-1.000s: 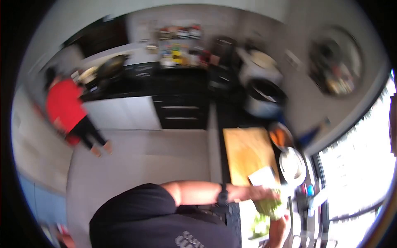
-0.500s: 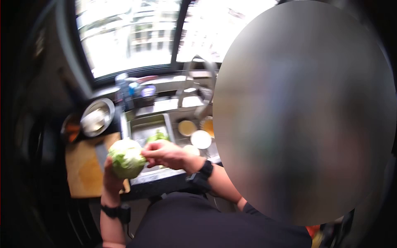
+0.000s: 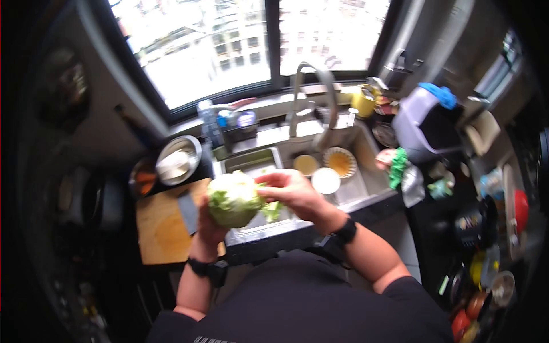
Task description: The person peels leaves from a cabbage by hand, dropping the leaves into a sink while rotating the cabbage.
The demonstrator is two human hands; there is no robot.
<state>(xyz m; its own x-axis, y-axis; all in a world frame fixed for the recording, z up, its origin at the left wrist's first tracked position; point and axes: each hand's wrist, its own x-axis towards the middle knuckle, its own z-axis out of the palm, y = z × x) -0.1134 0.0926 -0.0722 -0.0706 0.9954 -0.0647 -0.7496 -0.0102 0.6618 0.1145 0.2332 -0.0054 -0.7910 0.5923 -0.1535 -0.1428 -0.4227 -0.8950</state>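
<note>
A pale green head of cabbage or lettuce (image 3: 233, 200) is held up in front of the sink's left basin. My left hand (image 3: 210, 222) grips it from the left and below. At its right side is my right hand (image 3: 293, 193), with fingers bent and closed at the edge of the leaves; whether a leaf is between them is too blurred to tell. Loose green leaves (image 3: 272, 211) lie in the left basin (image 3: 277, 155), partly hidden behind my right hand.
A wooden cutting board (image 3: 163, 228) with a knife (image 3: 187, 211) lies left of the sink. Beyond it stand a metal bowl (image 3: 197, 150) and a darker bowl. Several bowls sit in the right basin (image 3: 366, 146) under the faucet (image 3: 333, 103). A grey bin (image 3: 409, 123) is at right.
The view has swung right, showing more of the right-hand counter. A large blurred area at the right has gone. My left hand still holds the leafy head, with my right hand beside it.
</note>
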